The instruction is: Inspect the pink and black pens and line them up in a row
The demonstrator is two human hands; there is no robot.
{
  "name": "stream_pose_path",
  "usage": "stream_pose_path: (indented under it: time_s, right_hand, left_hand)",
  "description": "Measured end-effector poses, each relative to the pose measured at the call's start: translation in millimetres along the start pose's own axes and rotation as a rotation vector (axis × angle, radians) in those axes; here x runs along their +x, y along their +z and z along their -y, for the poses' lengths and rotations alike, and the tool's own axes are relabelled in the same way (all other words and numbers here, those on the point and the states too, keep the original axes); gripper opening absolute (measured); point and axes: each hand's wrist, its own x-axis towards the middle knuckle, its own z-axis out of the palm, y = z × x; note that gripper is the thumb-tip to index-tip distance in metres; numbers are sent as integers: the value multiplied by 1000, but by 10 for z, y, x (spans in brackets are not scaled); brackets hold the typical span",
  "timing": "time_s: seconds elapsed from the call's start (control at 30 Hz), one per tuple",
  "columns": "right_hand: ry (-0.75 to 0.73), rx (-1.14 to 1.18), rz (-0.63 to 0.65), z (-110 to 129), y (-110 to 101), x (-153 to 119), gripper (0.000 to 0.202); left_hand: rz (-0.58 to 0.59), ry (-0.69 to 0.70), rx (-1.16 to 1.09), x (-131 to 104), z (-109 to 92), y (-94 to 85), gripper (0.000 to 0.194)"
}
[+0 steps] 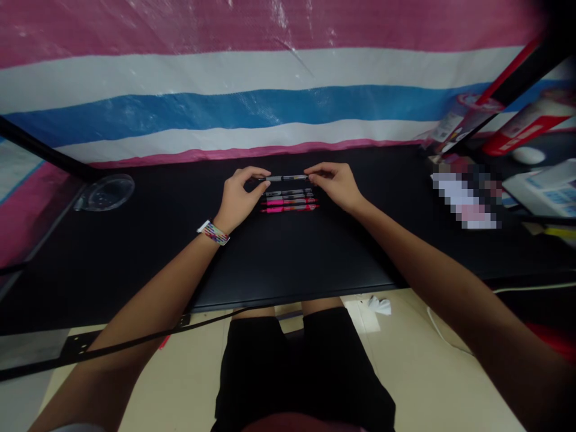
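A black-and-grey pen (288, 178) lies crosswise between my two hands at the middle of the black desk. The fingertips of my left hand (243, 195) pinch its left end. At the right end, the thumb and forefinger of my right hand (335, 183) close on it. Just nearer to me, several more pens form a row parallel to it: dark pens (288, 195) come first, then pink-and-red pens (290, 208) closest to me. Whether the held pen touches the desk I cannot tell.
A clear plastic lid (110, 192) is at the left on the black desk (279, 264). To the right stand a clear cup (459, 123) and a red-and-white cup (526, 126), with a white round object (528, 156) nearby. A striped sheet (252, 111) hangs behind the desk.
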Motion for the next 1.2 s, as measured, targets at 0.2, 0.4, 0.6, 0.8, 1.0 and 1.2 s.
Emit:
stream_pose_path:
  time_s: [0.2, 0.4, 0.6, 0.8, 1.0, 1.2]
  right_hand:
    - [-54, -212, 39, 5, -35, -30, 13]
    - [-157, -473, 96, -31, -20, -53, 20]
    - [-194, -500, 97, -76, -1, -62, 21]
    - [-191, -483, 90, -75, 8, -69, 18]
    - [-76, -135, -146, -117, 151, -81, 30]
    - [53, 67, -183, -100, 341, -100, 26]
  left_hand:
    - [64, -19, 77, 1, 99, 14, 12]
    - [145, -37, 119, 4, 128, 24, 14]
    - [158, -27, 163, 4, 121, 23, 14]
    - [150, -10, 166, -6, 136, 25, 17]
    - [59, -139, -127, -23, 198, 112, 21]
    - [-53, -220, -268, -75, 182, 267, 28]
